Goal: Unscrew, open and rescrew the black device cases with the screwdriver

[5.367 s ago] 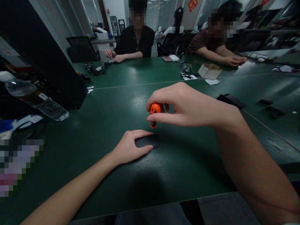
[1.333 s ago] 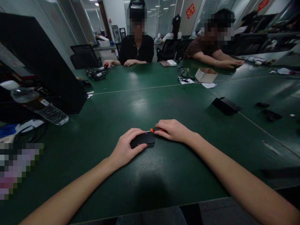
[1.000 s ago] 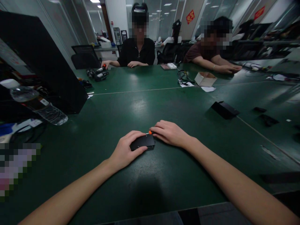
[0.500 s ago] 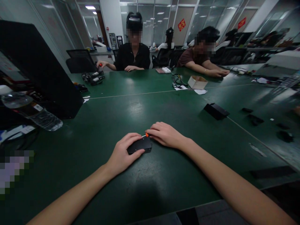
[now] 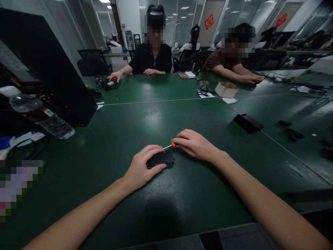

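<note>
A flat black box-shaped case [image 5: 160,158] lies on the green table, with small screw-like dots on its top. My left hand [image 5: 142,167] grips it from the left, fingers along the far edge and thumb along the near edge. A screwdriver [image 5: 173,144] with an orange and black handle is pinched in my right hand [image 5: 194,144], just beyond the case's right end. Its thin metal shaft points left toward my left fingertips. Whether the tip touches the case is hard to tell. My right fingers cover most of the handle.
A black block-shaped part [image 5: 248,123] lies to the right, with small dark pieces [image 5: 293,134] past it. A clear bottle [image 5: 43,114] leans at left by a tall black case [image 5: 49,66]. Across the table sit two people, a small carton [image 5: 226,89] and cables [image 5: 203,86].
My right hand has drawn back a little from the case, so more of the screwdriver's shaft shows. The view has shifted slightly. The person opposite has lowered a hand to the dark bundle.
</note>
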Available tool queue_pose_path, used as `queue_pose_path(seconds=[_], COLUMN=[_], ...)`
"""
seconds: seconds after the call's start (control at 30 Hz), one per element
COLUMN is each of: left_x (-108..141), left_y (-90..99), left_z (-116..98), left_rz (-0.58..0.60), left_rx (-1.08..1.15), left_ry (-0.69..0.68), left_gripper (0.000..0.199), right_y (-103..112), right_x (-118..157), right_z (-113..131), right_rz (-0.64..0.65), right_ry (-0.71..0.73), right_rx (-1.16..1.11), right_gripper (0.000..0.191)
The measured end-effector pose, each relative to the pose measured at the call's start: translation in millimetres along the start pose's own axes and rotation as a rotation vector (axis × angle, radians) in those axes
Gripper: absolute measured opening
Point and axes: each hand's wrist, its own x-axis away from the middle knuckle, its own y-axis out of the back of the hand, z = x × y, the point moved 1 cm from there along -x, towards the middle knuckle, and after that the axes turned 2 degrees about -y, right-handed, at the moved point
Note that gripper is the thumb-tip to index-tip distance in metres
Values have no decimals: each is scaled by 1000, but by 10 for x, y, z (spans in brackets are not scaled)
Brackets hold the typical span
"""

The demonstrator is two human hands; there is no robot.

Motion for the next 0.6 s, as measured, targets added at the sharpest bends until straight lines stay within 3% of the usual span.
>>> queue_pose_path(seconds=[0.33,0.6], left_x=[-6,-8], left_y=[0,-12], left_z=[-17,-22], left_rz=[-4,-3], left_rx=[53,59], left_ry=[9,19], left_gripper=[36,36], right_y=[126,-14], right_x=[47,-21], right_z=[-51,140], right_rz=[69,41], right_ry=[-29,16], right_rx=[11,28], right_gripper=[31,31])
